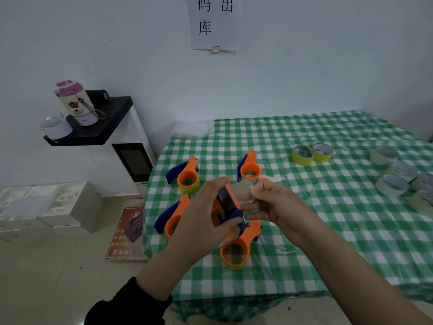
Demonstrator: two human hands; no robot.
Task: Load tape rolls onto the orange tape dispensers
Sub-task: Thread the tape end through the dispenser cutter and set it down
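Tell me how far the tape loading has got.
Done: four orange plastic tape dispensers on the green checked tablecloth appear loaded. In hand: the left hand holds a fifth dispenser while the right hand pinches its clear tape end. Left: two yellow tape rolls and several pale rolls lie loose.

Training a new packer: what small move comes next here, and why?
Probably lay the clear tape end onto the toothed blade: the right hand pinches it just beyond the blade of the dispenser gripped by the left hand.
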